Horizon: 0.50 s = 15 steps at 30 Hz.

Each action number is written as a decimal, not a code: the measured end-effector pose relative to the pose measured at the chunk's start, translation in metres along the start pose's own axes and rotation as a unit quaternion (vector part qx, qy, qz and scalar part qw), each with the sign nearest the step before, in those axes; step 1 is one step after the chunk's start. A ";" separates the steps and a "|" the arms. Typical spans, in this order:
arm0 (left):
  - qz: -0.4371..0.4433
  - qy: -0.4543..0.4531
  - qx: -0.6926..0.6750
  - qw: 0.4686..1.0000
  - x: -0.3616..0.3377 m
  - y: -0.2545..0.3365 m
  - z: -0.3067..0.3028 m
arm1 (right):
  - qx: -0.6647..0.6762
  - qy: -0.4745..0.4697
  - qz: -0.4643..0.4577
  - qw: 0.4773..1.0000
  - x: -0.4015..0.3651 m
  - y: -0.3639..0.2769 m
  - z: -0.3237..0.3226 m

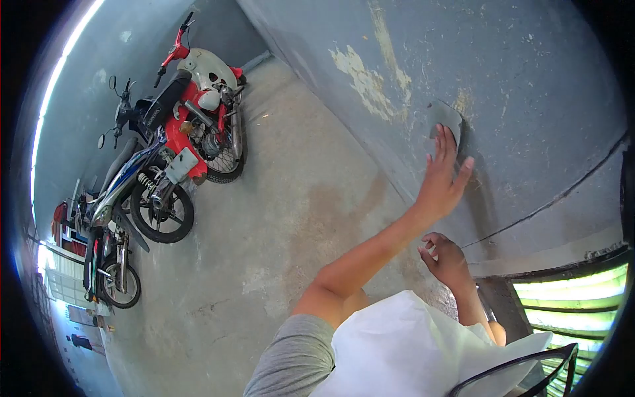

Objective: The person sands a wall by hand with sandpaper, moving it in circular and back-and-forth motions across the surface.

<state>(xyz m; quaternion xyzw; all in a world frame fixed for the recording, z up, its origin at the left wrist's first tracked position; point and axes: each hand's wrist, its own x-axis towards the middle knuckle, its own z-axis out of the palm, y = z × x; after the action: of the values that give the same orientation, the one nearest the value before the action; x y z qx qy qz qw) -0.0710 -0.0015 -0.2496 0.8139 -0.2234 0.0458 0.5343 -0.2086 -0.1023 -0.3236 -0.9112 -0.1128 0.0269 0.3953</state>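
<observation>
My left hand [444, 172] is raised to the grey-blue wall [516, 66], its fingers stretched out and its thumb spread. Under the fingertips a dark grey sheet of sandpaper [444, 114] is pressed against the wall, one edge lifting off. Pale patches of chipped paint [362, 83] and light scratches mark the surface beside it. Lower down, my right hand [448, 261] hovers near the base of the wall, fingers loosely bent and apart, nothing seen in it.
A red motorbike [178, 132], a blue-and-silver one [129, 175] and another motorbike [112, 264] stand across the concrete floor [251, 218]. Bright green slats [575, 291] show at lower right. White material [410, 344] and black eyeglass frames [569, 357] fill the near edge. A distant person [83, 342] appears at lower left.
</observation>
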 end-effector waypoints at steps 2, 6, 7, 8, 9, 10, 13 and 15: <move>-0.015 0.042 0.009 0.999 0.013 -0.016 -0.009 | 0.022 0.004 -0.002 1.000 0.001 0.000 0.001; -0.004 0.074 -0.074 0.994 0.033 -0.063 -0.012 | 0.019 -0.017 0.030 0.999 0.003 -0.009 -0.002; 0.008 0.060 -0.077 0.995 0.023 -0.052 -0.003 | 0.024 -0.013 0.022 0.999 0.001 -0.009 -0.002; 0.017 0.044 -0.079 0.996 0.013 -0.043 0.003 | 0.032 -0.009 0.016 0.999 0.000 -0.009 -0.001; 0.014 0.044 -0.078 0.996 0.005 -0.031 0.005 | 0.034 -0.012 0.017 0.999 -0.001 -0.008 -0.001; -0.002 0.025 -0.058 0.998 -0.002 -0.019 0.005 | 0.024 -0.012 0.009 1.000 -0.001 -0.006 0.000; -0.015 0.005 -0.033 0.999 -0.004 -0.014 0.000 | 0.020 -0.007 0.002 1.000 0.002 -0.004 0.001; -0.014 0.008 -0.031 0.999 -0.002 -0.016 0.001 | 0.022 -0.005 0.005 1.000 0.001 -0.005 0.000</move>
<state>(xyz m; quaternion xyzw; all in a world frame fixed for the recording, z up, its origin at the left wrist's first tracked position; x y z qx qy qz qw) -0.0664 0.0035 -0.2641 0.7995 -0.2093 0.0381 0.5617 -0.2086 -0.0987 -0.3205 -0.9025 -0.1098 0.0360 0.4149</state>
